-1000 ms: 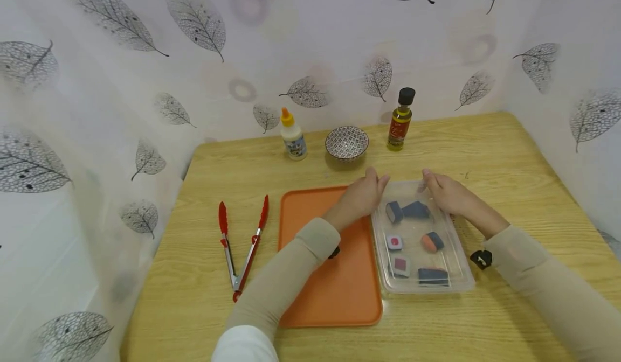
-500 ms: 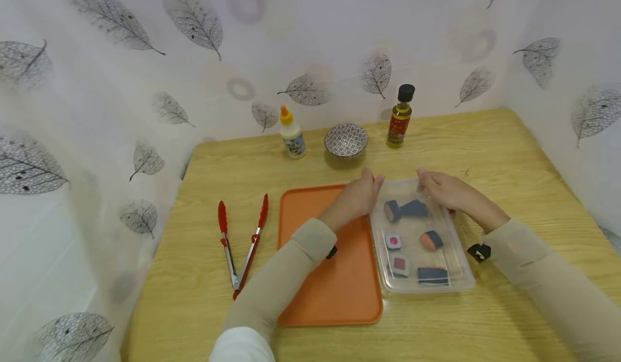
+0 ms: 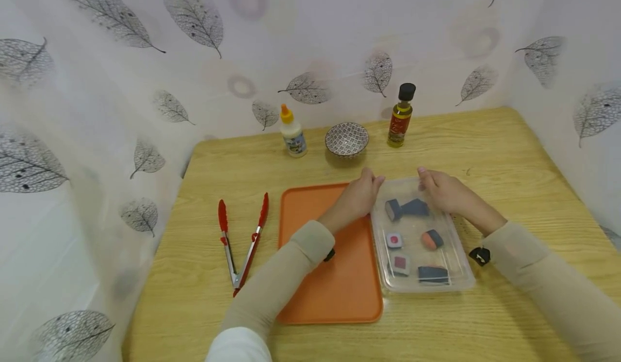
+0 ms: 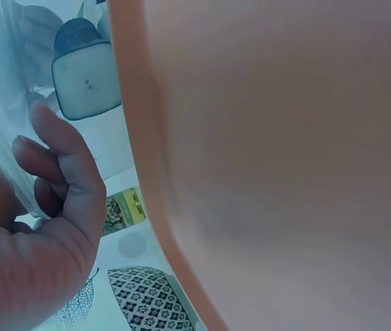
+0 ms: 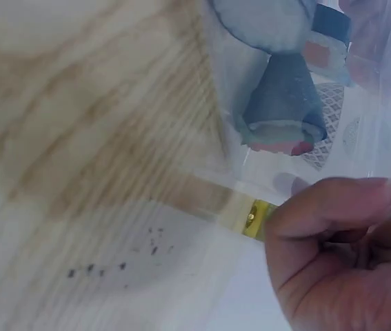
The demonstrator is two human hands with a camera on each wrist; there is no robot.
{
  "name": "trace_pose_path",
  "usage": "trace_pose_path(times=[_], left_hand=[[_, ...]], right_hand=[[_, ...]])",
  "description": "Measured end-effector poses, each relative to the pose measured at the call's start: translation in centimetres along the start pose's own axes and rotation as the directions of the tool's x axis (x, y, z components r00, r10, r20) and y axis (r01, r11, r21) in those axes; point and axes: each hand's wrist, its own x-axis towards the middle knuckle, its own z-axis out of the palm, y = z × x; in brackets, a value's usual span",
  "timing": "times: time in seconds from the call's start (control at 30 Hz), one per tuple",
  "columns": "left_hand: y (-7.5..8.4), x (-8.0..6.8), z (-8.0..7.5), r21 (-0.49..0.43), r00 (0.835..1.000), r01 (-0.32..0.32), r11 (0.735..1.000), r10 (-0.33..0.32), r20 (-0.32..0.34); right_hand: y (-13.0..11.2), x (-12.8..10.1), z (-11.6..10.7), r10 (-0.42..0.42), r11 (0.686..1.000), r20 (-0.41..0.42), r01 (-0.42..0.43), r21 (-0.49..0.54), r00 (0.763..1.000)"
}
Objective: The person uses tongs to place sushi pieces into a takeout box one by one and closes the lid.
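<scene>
Clear plastic box (image 3: 421, 276) of toy sushi pieces (image 3: 406, 209) sits on the desk (image 3: 485, 152), its left edge just beside the orange tray (image 3: 335, 286). My left hand (image 3: 358, 196) grips the box's far corner at about 11 o'clock, fingers (image 4: 64, 172) curled over the rim. My right hand (image 3: 443, 190) holds the far corner at 1 o'clock, thumb (image 5: 326, 200) bent against the plastic. Red tongs (image 3: 240, 241) lie at 9 o'clock from the tray. A patterned bowl (image 3: 346, 139) stands at 12 o'clock.
</scene>
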Motion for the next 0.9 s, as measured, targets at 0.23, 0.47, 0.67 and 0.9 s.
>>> trace_pose_path(times=[0.23,0.47,0.67,0.9], left_hand=[[-0.1,-0.6,0.4,-0.010,0.999,-0.010,1.000,0.010,-0.034],[0.1,-0.7,0.3,0.015,0.997,0.012,1.000,-0.011,-0.078],[0.1,-1.2,0.0,0.155,0.991,0.008,0.988,0.012,-0.131],[1.2,-5.5,0.8,0.558,0.936,-0.223,0.799,0.336,-0.107]], right_hand=[[0.2,-0.2,0.4,0.002,1.000,-0.012,-0.001,0.029,1.000],[1.2,-0.6,-0.1,-0.028,0.990,0.000,0.028,0.136,1.000],[1.6,-2.0,-0.4,-0.046,0.975,0.018,0.041,0.217,0.999],[0.4,-8.2,2.2,-0.198,0.979,-0.181,0.203,0.011,0.963]])
